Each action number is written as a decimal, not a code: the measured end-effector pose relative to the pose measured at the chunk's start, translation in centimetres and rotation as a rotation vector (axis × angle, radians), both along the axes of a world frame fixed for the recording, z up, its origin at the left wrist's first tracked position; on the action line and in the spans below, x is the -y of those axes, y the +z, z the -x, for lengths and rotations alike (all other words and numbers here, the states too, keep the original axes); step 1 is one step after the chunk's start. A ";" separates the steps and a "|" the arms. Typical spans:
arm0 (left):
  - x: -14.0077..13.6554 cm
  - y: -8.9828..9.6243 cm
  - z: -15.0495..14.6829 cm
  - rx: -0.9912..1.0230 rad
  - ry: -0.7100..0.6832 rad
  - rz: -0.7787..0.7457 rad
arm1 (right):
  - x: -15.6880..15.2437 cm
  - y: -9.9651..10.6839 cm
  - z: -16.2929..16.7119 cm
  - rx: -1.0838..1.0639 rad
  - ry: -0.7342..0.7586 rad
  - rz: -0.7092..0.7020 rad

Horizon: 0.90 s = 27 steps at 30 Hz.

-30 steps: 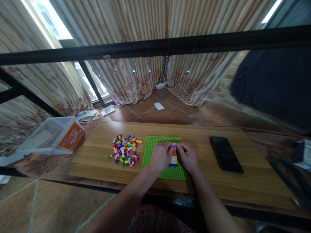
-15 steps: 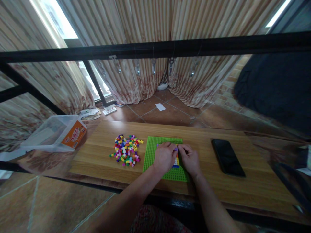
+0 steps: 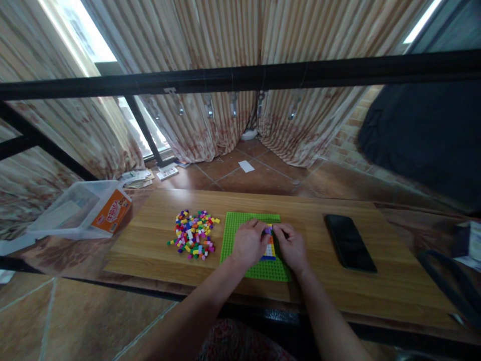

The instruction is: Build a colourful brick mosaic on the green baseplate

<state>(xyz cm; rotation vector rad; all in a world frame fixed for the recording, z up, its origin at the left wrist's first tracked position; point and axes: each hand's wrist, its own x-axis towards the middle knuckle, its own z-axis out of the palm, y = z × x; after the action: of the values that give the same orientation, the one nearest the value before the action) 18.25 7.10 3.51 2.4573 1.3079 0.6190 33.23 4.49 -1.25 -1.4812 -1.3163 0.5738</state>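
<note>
Left hand point(image 3: 250, 243): fingers bent, tips at a small purple plastic brick point(image 3: 268, 230); grip unclear.
Right hand point(image 3: 291, 245): thumb and fingers drawn together beside it; whether they hold anything cannot be told.
Green studded baseplate point(image 3: 266, 272): near the wooden board point(image 3: 311, 210)'s front edge.
Multicoloured brick heap point(image 3: 192, 233): towards the left edge.
Clear plastic box point(image 3: 84, 229): beyond that edge; orange label point(image 3: 111, 211), white characters blurred.

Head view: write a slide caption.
Left hand and right hand close together over a green baseplate, loose colorful bricks heaped alongside on the wooden tabletop.
</note>
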 end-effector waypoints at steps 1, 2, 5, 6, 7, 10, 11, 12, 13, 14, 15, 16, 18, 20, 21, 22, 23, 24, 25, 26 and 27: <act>0.0 0.0 -0.1 -0.011 -0.006 -0.004 | 0.0 0.0 0.0 0.001 0.002 0.002; 0.0 -0.1 -0.2 -0.019 -0.012 -0.005 | 0.0 0.0 0.0 0.000 0.005 0.005; 0.0 -0.2 -0.2 -0.013 -0.026 -0.006 | 0.0 -0.1 0.0 -0.011 0.005 0.010; 0.0 -0.2 -0.1 -0.005 -0.024 -0.008 | 0.0 -0.1 0.0 -0.010 0.005 0.011; 0.0 -0.2 0.0 0.002 -0.021 -0.010 | 0.0 -0.1 0.0 -0.007 0.005 0.011; 0.0 -0.2 0.3 0.011 -0.008 -0.015 | 0.0 -0.2 0.0 -0.002 -0.004 0.003; 0.0 -0.2 0.4 0.013 -0.009 -0.015 | 0.0 -0.2 0.0 -0.002 -0.008 0.002; 0.0 -0.2 0.5 0.015 -0.010 -0.014 | 0.0 -0.2 0.0 -0.002 -0.010 0.000; 0.0 -0.1 0.5 0.014 -0.013 -0.011 | 0.0 -0.2 0.0 -0.001 -0.011 -0.001; 0.0 -0.1 0.5 0.008 -0.014 -0.009 | -0.1 -0.3 0.0 0.000 -0.008 0.000; 0.0 -0.1 0.5 -0.003 -0.013 -0.005 | -0.1 -0.3 0.0 0.000 -0.005 0.000; 0.1 0.0 0.4 -0.017 -0.006 -0.002 | -0.1 -0.3 0.0 -0.002 -0.002 0.000; 0.1 0.0 0.1 -0.047 0.016 0.003 | -0.1 -0.3 -0.1 -0.008 0.007 0.001; 0.2 0.1 -0.2 -0.061 0.038 0.005 | -0.1 -0.3 -0.1 -0.013 0.010 0.002; 0.3 0.1 -0.5 -0.064 0.047 0.003 | -0.1 -0.3 -0.1 -0.013 0.008 0.002; 0.3 0.1 -0.7 -0.065 0.054 -0.001 | -0.1 -0.3 -0.1 -0.014 0.006 0.004; 0.4 0.1 -0.8 -0.066 0.060 -0.005 | -0.1 -0.3 -0.1 -0.014 0.004 0.004; 0.4 0.1 -1.0 -0.067 0.067 -0.009 | -0.1 -0.4 -0.1 -0.014 0.003 0.004; 0.5 0.0 -1.1 -0.067 0.071 -0.012 | -0.1 -0.4 -0.1 -0.013 0.006 0.005; 0.5 0.0 -1.1 -0.065 0.072 -0.014 | -0.1 -0.4 -0.1 -0.013 0.008 0.003; 0.5 0.0 -1.1 -0.058 0.072 -0.015 | -0.1 -0.4 -0.1 -0.013 0.008 -0.001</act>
<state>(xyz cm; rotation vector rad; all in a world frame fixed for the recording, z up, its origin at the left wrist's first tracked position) 19.32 6.56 3.48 2.4673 1.4240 0.5802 33.35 4.58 -1.68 -1.4698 -1.3123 0.5867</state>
